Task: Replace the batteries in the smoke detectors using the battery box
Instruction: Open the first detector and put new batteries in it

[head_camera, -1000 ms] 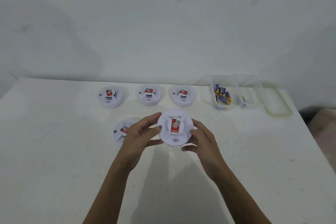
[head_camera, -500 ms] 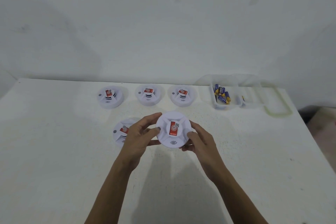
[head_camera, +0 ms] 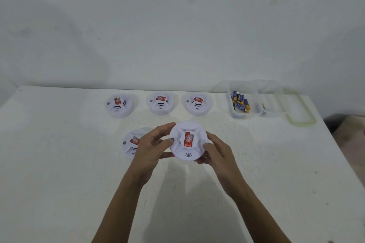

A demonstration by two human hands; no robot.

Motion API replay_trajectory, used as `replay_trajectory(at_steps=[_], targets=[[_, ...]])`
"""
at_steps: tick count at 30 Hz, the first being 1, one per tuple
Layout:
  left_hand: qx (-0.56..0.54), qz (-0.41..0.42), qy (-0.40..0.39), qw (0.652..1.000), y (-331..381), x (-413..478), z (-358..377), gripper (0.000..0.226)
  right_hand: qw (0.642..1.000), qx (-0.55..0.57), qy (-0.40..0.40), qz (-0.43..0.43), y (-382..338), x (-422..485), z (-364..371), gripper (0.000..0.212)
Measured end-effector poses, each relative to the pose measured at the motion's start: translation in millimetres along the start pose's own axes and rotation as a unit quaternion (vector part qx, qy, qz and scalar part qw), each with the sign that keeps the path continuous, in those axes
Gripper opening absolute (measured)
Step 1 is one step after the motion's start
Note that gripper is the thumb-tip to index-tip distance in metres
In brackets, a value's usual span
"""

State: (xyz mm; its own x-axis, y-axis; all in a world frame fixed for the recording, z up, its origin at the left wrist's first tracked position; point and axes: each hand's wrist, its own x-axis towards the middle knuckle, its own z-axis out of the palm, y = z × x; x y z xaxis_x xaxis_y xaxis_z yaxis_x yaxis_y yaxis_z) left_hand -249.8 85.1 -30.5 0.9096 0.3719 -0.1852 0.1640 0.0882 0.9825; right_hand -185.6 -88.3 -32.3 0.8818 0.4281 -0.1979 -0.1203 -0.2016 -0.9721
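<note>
A round white smoke detector (head_camera: 188, 141) with a red label is held above the table between both hands. My left hand (head_camera: 151, 149) grips its left rim with thumb and fingers curled round it. My right hand (head_camera: 216, 151) grips the right rim. Another detector (head_camera: 130, 144) lies on the table just left, partly hidden by my left hand. Three more detectors (head_camera: 119, 105) (head_camera: 161, 103) (head_camera: 196, 103) stand in a row behind. The clear battery box (head_camera: 245, 113) with several blue-and-gold batteries (head_camera: 240, 102) sits at the back right.
The white table (head_camera: 59, 163) meets a white wall at the back. The box's clear lid with a green rim (head_camera: 300, 111) lies right of the box. The table's right edge drops to the floor at far right.
The held detector has turned slightly in my hands and shifted a little up and left. My hands' grip on its rim stays the same.
</note>
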Motion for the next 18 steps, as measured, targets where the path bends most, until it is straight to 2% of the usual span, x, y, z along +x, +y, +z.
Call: replay_trajectory(at_steps=[18], targets=[[-0.004, 0.003, -0.003, 1.000, -1.3, 1.3, -3.0, 0.034, 1.000, -0.012, -0.004, 0.001, -1.6, 1.8, 2.0, 0.029]])
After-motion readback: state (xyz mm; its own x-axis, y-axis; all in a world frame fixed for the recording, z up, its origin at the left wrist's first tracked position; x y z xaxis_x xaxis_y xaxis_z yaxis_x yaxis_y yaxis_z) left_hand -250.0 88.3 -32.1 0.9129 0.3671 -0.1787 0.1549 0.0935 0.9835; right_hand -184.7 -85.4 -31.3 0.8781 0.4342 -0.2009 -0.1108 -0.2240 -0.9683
